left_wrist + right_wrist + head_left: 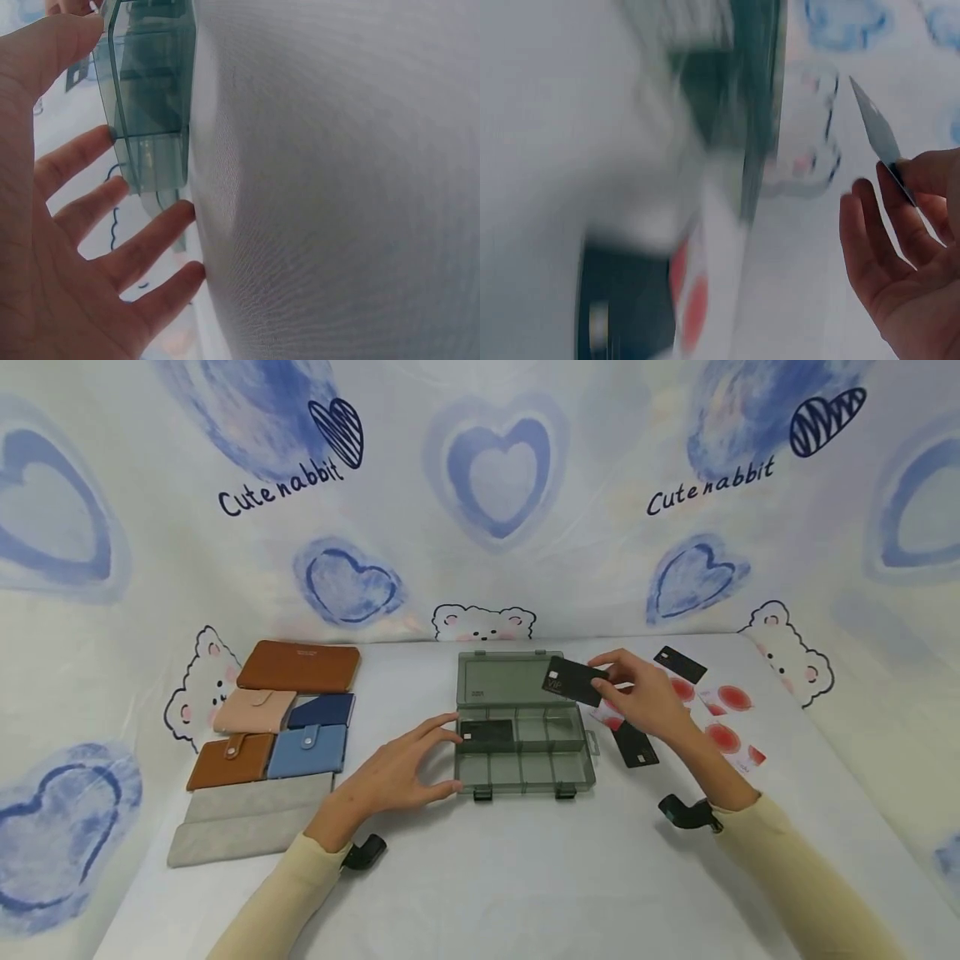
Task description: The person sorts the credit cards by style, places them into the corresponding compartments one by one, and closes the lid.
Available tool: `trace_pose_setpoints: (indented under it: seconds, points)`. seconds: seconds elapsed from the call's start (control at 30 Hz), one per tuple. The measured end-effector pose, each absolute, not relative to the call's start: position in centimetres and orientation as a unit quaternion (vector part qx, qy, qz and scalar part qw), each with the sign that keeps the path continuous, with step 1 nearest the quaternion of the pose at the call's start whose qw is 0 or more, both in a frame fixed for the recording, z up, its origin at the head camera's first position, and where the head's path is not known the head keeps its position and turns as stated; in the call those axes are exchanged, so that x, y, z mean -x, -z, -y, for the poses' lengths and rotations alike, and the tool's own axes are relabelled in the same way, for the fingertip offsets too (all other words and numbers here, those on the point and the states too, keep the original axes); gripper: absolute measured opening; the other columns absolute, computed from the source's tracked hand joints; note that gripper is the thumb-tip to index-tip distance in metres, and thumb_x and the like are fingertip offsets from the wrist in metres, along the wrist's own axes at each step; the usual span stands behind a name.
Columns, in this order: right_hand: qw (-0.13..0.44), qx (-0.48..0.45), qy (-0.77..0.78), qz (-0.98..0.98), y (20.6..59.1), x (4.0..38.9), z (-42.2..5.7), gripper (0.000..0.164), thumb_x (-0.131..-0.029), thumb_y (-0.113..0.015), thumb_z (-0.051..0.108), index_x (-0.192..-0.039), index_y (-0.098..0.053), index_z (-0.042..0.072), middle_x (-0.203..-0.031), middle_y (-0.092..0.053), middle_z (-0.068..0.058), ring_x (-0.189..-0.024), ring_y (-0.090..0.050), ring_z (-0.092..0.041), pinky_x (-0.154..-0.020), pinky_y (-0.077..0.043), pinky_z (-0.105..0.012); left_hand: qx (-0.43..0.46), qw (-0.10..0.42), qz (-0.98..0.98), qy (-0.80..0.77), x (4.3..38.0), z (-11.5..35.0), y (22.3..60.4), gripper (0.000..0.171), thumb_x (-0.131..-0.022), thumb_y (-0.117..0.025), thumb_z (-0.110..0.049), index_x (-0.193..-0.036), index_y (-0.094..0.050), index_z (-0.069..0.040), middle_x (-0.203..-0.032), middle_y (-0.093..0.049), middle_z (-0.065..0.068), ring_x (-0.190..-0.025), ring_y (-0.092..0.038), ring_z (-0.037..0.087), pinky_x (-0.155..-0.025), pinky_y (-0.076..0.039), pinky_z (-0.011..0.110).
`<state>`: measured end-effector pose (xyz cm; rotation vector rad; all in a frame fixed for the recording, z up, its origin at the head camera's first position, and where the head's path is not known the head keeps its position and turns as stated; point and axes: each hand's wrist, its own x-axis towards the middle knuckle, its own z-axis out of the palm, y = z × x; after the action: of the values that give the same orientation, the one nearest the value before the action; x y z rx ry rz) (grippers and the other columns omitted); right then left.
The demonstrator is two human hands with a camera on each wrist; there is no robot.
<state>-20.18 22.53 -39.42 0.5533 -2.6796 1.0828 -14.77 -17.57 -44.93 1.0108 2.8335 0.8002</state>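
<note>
Between thumb and fingers, my right hand [645, 693] pinches a black card [573, 681] with a chip and "VIP" on it, raised over the right side of a green see-through compartment box [525, 772]. The right wrist view shows that card [877, 131] nearly edge-on. Another black card [491, 732] lies across compartments in the box's upper row, at the left. My left hand [393, 772] is at the box's left side, its fingers spread and fairly straight. In the left wrist view, its thumb and fingertips are at the box wall [150, 97]; contact is hard to tell.
Left of the box lie a brown wallet [300, 667], a pink one [255, 710], a blue card holder [307, 752], a brown one [231, 760] and a grey sleeve [251, 818]. To the right are black cards [635, 745] and red-and-white cards [723, 739]. A printed cloth [495, 568] hangs behind.
</note>
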Motion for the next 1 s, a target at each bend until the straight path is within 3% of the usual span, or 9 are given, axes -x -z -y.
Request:
trace_pose_setpoints:
  seconds: [0.2, 0.4, 0.8, 1.0]
  points:
    - [0.051, -0.256, -0.375, 0.889, 40.2, 18.9, -17.9, 0.027, -0.097, -0.071, 0.015, -0.123, -0.065, 0.016, -0.083, -0.065, 0.000, -0.082, -0.073, -0.018, -0.055, -0.049, -0.030, -0.325, 0.015, -0.908, -0.262, 14.9, 17.6, 44.9, 0.065, -0.087, -0.066, -0.067, -0.137, -0.057, -0.026, -0.164, -0.031, -0.006, -0.136, -0.051, 0.023, -0.096, -0.051, 0.051]
    - [0.033, -0.279, -0.356, 0.891, 41.4, 18.8, -15.1, 0.025, -0.096, -0.071, 0.015, -0.120, -0.065, 0.014, -0.086, -0.067, 0.002, -0.083, -0.071, -0.017, -0.064, -0.053, -0.030, -0.328, 0.013, -0.907, -0.263, 14.9, 17.6, 44.8, 0.063, -0.087, -0.067, -0.065, -0.136, -0.057, -0.026, -0.164, -0.031, -0.005, -0.134, -0.052, 0.023, -0.095, -0.051, 0.051]
    - [-0.003, -0.291, -0.326, 0.899, 43.2, 19.2, -12.3, 0.022, -0.097, -0.070, 0.014, -0.118, -0.066, 0.018, -0.091, -0.070, 0.001, -0.077, -0.068, -0.012, -0.061, -0.053, -0.027, -0.322, 0.024, -0.909, -0.263, 14.8, 17.6, 44.7, 0.062, -0.087, -0.069, -0.063, -0.137, -0.057, -0.027, -0.164, -0.031, -0.007, -0.133, -0.052, 0.019, -0.095, -0.051, 0.047]
    - [0.000, -0.297, -0.292, 0.909, 43.2, 19.0, -11.7, 0.022, -0.098, -0.070, 0.016, -0.120, -0.069, 0.019, -0.112, -0.068, 0.000, -0.090, -0.069, -0.014, -0.071, -0.056, -0.028, -0.322, 0.022, -0.910, -0.260, 14.9, 17.6, 44.7, 0.063, -0.087, -0.069, -0.063, -0.137, -0.056, -0.027, -0.163, -0.031, -0.008, -0.132, -0.053, 0.019, -0.095, -0.052, 0.046]
